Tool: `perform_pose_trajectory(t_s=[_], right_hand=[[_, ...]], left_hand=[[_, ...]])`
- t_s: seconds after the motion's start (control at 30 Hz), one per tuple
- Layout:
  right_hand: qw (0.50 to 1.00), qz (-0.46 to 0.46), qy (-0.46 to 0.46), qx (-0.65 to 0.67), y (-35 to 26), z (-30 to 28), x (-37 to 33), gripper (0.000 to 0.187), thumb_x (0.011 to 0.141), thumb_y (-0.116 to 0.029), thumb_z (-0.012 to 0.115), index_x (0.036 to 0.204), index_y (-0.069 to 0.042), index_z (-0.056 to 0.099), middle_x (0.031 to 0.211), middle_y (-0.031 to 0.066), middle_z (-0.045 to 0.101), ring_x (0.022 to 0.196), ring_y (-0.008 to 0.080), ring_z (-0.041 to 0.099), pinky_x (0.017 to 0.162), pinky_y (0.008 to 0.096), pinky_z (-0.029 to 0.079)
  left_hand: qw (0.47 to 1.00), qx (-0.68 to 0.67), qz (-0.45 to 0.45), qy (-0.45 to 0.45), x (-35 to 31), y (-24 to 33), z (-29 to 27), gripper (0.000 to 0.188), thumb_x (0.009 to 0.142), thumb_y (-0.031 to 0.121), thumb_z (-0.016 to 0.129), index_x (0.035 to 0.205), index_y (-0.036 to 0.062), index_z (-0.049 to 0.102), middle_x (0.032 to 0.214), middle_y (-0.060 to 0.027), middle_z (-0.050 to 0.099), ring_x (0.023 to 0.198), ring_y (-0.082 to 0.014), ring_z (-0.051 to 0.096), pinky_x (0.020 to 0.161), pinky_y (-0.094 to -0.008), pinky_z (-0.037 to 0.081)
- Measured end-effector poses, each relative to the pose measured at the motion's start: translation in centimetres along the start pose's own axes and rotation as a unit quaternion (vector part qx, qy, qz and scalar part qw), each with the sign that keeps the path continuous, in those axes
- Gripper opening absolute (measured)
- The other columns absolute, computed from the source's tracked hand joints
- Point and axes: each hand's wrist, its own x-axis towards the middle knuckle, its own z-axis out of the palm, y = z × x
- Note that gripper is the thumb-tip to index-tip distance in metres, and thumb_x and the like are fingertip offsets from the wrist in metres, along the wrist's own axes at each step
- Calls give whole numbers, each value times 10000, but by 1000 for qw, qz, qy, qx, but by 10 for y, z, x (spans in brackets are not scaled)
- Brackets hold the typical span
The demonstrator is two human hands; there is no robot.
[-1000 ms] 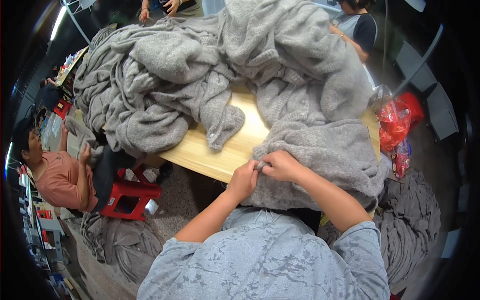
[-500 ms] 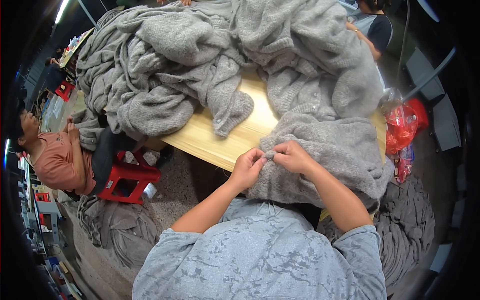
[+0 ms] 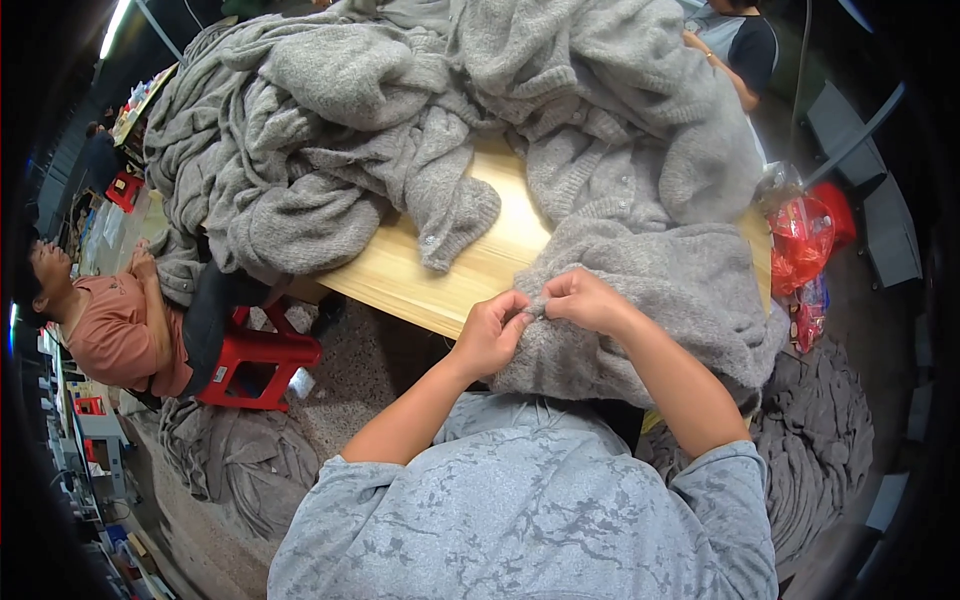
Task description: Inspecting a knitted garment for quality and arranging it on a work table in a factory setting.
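Observation:
A grey knitted garment (image 3: 650, 320) lies bunched over the near right part of the table and hangs over its edge towards my lap. My left hand (image 3: 490, 332) pinches the garment's left edge between thumb and fingers. Close beside it, my right hand (image 3: 583, 300) pinches the same edge, the fingertips of both hands almost meeting. Whatever small thing may be between the fingertips is too small to make out.
Heaps of grey knitwear (image 3: 310, 130) cover much of the wooden table (image 3: 410, 285). On the left a person sits on a red stool (image 3: 255, 365); another person (image 3: 740, 55) is at the far right. Red plastic bags (image 3: 800, 245) hang at right. More grey fabric (image 3: 240, 455) lies on the floor.
Both hands keep pinching the garment's edge at nearly the same spot; the right hand's fingers have shifted slightly. The whole view has moved a little.

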Motion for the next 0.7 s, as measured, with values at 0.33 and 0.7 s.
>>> perform_pose_trajectory(t_s=[0.33,0.7], right_hand=[[996,-33,38,-73,-8,2,-11,113,718,-89,606,637,-13,587,524,-56,455,498,30,380,447,236,304],[997,12,65,39,8,3,-4,124,705,-115,621,608,-38,609,518,-43,496,453,39,378,421,232,288]], left_hand=[[999,41,1,11,-1,5,0,80,847,-22,530,922,0,548,770,33,522,651,-9,424,565,-177,356],[999,-11,-23,32,0,-5,2,47,852,8,550,898,5,538,745,35,515,633,-7,427,548,-171,351]])
